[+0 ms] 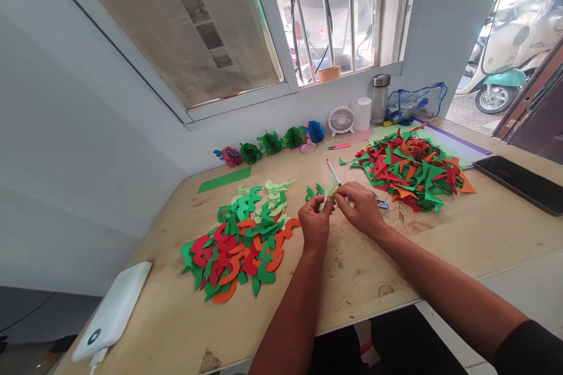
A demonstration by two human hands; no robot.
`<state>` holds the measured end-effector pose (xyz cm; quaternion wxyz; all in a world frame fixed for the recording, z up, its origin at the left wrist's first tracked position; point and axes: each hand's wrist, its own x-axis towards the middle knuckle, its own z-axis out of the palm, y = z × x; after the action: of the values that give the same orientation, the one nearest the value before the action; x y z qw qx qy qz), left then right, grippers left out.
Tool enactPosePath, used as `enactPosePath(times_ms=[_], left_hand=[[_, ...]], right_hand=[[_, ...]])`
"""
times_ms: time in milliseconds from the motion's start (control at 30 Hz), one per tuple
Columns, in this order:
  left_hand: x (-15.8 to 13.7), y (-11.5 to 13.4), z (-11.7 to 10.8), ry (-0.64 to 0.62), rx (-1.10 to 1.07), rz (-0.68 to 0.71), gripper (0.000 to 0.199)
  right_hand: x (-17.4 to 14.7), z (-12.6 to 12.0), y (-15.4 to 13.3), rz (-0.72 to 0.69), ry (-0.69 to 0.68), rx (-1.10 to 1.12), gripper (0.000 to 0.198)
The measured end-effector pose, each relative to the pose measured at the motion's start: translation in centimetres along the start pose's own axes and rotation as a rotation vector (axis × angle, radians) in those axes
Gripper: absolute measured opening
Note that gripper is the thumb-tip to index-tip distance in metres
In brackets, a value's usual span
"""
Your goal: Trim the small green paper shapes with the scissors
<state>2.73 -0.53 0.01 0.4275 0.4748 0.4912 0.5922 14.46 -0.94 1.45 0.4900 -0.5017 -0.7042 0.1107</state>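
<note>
Over the middle of the table, my left hand (315, 220) pinches a light green paper piece (331, 186) between thumb and fingers. My right hand (358, 205) meets it from the other side, its fingertips closed at the same paper's edge. Just behind lie a white pen (333, 171) and small dark green paper cut-outs (311, 191). Blue scissor handles (382, 203) show beside my right hand; the rest of that tool is hidden. To the left spreads a pile of curved paper cut-outs (241, 240) in green, red and orange.
Right of my hands is a heap of pointed paper scraps (411, 170), with a black phone (521, 181) beyond. Folded paper turtles (270, 142), a small fan (341, 121) and a glass bottle (380, 99) line the wall. A white power bank (116, 307) lies at the left edge.
</note>
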Motion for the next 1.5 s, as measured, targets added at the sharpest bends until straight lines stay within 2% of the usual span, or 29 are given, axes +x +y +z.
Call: enactPosePath(times_ms=[167, 400, 533, 633, 700, 800, 1000, 1133, 1267, 1367, 1500], left_hand=[[-0.1, 0.1, 0.1, 0.015, 0.025, 0.016, 0.018], [-0.2, 0.4, 0.2, 0.04, -0.016, -0.007, 0.019], [-0.1, 0.7, 0.3, 0.05, -0.122, -0.097, 0.02], [-0.1, 0.9, 0.4, 0.032, -0.166, -0.135, 0.021], [-0.2, 0.9, 0.4, 0.022, -0.17, -0.142, 0.022], [-0.2, 0.9, 0.4, 0.008, -0.159, -0.13, 0.023], [-0.3, 0.4, 0.5, -0.04, -0.098, -0.065, 0.024], [-0.3, 0.5, 0.4, -0.138, -0.193, -0.119, 0.038], [-0.2, 0.8, 0.3, -0.235, -0.341, -0.216, 0.05], [-0.1, 0.7, 0.3, -0.226, -0.341, -0.252, 0.046], [0.0, 0.3, 0.4, -0.168, -0.231, -0.224, 0.035]], right_hand=[[-0.2, 0.1, -0.1, -0.097, 0.028, -0.135, 0.018], [-0.2, 0.1, 0.1, -0.048, 0.042, -0.15, 0.018], [0.1, -0.1, 0.4, 0.147, 0.021, 0.031, 0.018], [0.5, -0.1, 0.6, 0.306, -0.074, 0.268, 0.023], [0.6, -0.1, 0.7, 0.357, -0.13, 0.41, 0.025], [0.5, 0.1, 0.9, 0.396, -0.135, 0.541, 0.025], [0.4, 0.7, 1.7, 0.47, -0.093, 0.652, 0.026], [0.7, 0.4, 1.9, 0.515, -0.036, 0.675, 0.029], [0.9, 0.1, 1.7, 0.533, -0.043, 0.72, 0.029], [0.9, 0.0, 1.6, 0.538, -0.05, 0.735, 0.027], [0.8, 0.1, 1.7, 0.544, -0.07, 0.746, 0.022]])
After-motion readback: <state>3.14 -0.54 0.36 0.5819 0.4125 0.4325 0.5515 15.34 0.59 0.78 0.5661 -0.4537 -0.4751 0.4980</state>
